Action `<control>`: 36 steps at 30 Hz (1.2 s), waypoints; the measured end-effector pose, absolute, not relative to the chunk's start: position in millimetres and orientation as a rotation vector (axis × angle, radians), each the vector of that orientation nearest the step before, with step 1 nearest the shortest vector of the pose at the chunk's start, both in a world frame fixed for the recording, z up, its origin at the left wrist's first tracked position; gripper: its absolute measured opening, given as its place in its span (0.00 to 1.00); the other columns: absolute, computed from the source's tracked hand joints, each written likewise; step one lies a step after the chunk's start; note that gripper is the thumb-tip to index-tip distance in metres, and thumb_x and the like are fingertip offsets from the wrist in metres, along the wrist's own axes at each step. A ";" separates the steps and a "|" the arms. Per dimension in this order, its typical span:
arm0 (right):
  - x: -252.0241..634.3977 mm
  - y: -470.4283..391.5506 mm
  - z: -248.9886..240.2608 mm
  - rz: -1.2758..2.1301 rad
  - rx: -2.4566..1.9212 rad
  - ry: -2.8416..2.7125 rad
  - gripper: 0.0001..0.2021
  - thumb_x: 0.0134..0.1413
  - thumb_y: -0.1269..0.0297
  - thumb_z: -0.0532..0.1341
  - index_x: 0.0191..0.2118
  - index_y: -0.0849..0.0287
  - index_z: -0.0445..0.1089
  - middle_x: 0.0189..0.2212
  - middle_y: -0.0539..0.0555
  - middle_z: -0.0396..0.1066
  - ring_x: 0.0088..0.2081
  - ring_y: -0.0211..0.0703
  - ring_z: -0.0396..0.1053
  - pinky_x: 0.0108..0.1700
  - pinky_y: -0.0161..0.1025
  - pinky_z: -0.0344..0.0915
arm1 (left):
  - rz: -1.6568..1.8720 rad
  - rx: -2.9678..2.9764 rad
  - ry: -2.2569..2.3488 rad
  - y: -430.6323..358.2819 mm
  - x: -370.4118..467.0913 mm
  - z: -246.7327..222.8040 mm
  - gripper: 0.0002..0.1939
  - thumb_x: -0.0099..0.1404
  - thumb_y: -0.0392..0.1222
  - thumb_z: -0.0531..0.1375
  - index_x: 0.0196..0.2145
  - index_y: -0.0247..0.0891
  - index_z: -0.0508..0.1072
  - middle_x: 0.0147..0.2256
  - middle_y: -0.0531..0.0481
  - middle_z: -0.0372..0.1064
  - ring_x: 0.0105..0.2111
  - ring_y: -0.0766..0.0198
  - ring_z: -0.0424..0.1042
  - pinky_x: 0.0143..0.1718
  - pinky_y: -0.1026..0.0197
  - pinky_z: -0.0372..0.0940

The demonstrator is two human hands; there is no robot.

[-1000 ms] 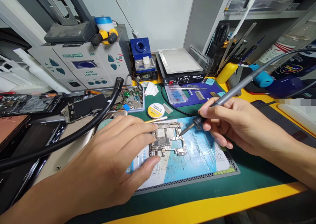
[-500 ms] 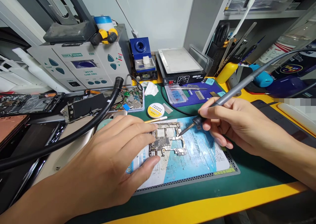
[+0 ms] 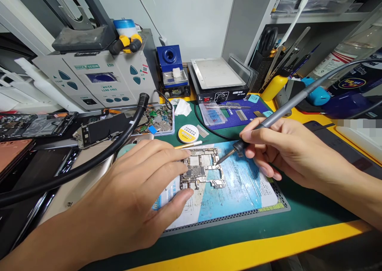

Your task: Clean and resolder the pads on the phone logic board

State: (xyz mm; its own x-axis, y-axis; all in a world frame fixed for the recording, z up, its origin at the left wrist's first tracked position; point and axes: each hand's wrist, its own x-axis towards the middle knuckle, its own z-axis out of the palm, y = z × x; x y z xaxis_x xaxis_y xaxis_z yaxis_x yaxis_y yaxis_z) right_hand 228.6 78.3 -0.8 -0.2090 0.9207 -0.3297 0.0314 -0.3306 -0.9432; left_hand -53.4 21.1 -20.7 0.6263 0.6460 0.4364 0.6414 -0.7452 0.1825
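Note:
A phone circuit board lies on a blue and white sheet. My left hand rests at its left side, fingertips on the board's edge and thumb at the lower left corner, holding it steady by its edges. In my right hand is a grey soldering iron, pinched between thumb and fingers like a pen. The iron's tip is at the right part of the board, near its upper right opening. Whether the tip touches the metal cannot be made out.
Behind the board are a round tin, a thin tool and a hot plate. A black hose crosses the left, before a grey hot-air station. Opened phones lie far left.

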 end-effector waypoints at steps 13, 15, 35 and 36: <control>229.7 78.9 -2.4 1.616 -1.334 -1.217 0.11 0.45 0.63 0.72 0.21 0.58 0.72 0.17 0.49 0.71 0.10 0.36 0.64 0.08 0.28 0.55 | 0.769 2.821 1.115 22.3 -52.5 -20.4 0.13 0.67 0.38 0.65 0.50 0.39 0.73 0.54 0.49 0.77 0.55 0.55 0.72 0.65 0.48 0.59; 229.2 78.3 -1.7 1.620 -1.335 -1.200 0.10 0.45 0.64 0.72 0.21 0.58 0.72 0.17 0.49 0.72 0.10 0.36 0.64 0.08 0.28 0.55 | 0.765 2.824 1.114 22.0 -52.3 -19.8 0.13 0.67 0.38 0.64 0.50 0.39 0.73 0.54 0.48 0.77 0.55 0.55 0.72 0.65 0.49 0.59; 230.3 79.6 -3.2 1.619 -1.328 -1.206 0.10 0.42 0.64 0.73 0.20 0.57 0.73 0.17 0.48 0.71 0.09 0.37 0.64 0.07 0.29 0.54 | 0.760 2.856 1.098 22.3 -52.8 -23.2 0.13 0.68 0.38 0.65 0.50 0.37 0.73 0.55 0.46 0.76 0.55 0.56 0.70 0.66 0.48 0.58; 230.0 79.9 -3.1 1.617 -1.327 -1.208 0.10 0.43 0.63 0.72 0.20 0.57 0.73 0.17 0.48 0.71 0.09 0.37 0.64 0.07 0.29 0.54 | 0.764 2.858 1.101 22.3 -52.9 -23.2 0.13 0.68 0.38 0.65 0.50 0.37 0.73 0.55 0.46 0.76 0.55 0.56 0.70 0.66 0.48 0.58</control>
State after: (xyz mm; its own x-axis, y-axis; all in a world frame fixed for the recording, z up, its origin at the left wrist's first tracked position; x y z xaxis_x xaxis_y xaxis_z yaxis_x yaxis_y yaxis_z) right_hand 230.0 79.9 -3.1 -0.2202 0.9248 -0.3102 0.0355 -0.3102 -0.9500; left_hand -52.9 22.3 -23.2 0.6397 0.6279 0.4434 0.6351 -0.7567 0.1553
